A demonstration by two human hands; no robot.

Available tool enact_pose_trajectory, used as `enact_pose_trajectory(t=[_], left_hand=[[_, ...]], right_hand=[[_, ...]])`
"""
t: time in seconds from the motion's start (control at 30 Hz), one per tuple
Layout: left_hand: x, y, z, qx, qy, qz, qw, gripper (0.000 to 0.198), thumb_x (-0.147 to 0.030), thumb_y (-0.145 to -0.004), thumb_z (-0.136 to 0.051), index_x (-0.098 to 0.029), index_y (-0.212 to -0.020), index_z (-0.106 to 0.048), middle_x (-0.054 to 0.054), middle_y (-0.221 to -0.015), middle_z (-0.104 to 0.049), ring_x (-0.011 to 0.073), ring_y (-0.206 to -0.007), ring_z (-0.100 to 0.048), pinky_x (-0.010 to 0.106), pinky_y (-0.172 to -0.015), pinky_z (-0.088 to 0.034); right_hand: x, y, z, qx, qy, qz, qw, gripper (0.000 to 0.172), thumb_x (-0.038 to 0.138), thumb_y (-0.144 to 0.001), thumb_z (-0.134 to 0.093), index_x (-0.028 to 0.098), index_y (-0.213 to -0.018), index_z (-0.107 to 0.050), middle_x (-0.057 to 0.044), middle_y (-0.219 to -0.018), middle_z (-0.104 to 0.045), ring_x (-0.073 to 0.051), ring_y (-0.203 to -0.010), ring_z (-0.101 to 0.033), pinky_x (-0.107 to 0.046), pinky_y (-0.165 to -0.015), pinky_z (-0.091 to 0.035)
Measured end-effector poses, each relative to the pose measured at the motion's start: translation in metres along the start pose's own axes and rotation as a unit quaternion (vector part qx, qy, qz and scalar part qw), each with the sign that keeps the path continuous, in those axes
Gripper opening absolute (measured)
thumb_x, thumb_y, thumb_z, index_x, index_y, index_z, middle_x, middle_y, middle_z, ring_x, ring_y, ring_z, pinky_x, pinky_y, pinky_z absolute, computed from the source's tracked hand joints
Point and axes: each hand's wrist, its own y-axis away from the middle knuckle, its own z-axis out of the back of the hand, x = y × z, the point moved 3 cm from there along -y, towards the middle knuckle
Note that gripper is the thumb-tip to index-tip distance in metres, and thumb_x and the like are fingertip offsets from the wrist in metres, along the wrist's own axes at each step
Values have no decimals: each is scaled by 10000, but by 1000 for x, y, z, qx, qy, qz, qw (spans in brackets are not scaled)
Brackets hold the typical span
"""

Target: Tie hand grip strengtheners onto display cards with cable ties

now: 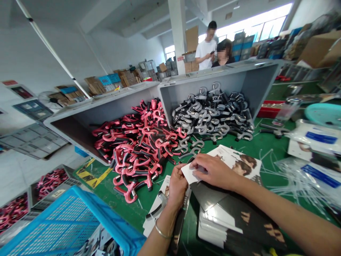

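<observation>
A printed card [205,195], white at its upper corner and dark below, lies between my hands. My left hand [177,185], with a bracelet at the wrist, is closed at the card's left corner. From above, my right hand [210,170] has its fingers curled over the card's upper end. Below the card is a stack of similar cards [213,227], and more printed cards [239,161] are spread beyond my right wrist. By my left wrist, a grey-and-black hooked handle [160,206] rests on another card.
Tipped grey bins hold heaps of pink-and-black hooked handles [144,142] and grey-and-black ones [207,113], spilling onto the green table [106,185]. Clear strips [293,185] and plastic packets [314,137] lie right. A blue crate [80,213] stands front left. Two people are behind the bins.
</observation>
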Motion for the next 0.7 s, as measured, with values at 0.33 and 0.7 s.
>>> enact_pose_trajectory(t=[0.33, 0.7], left_hand=[[9, 11, -8, -2, 0, -11, 1000, 308, -144, -681, -767, -166, -988, -748, 51, -983, -778, 228, -940, -704, 351, -905, -503], [6, 7, -6, -15, 71, -7, 997, 323, -272, -751, -750, -175, -1038, -641, 55, -988, -737, 181, -886, -697, 309, -844, -518]], right_hand=[[-11, 0, -3, -5, -52, 15, 999, 187, 141, -928, -534, 204, -1043, -668, -49, -1004, -655, -188, -947, -612, -303, -854, -450], [-5, 2, -1, -4, -27, 25, 999, 74, 220, -906, -638, 202, -966, -677, -41, -955, -626, -188, -897, -583, -303, -812, -432]])
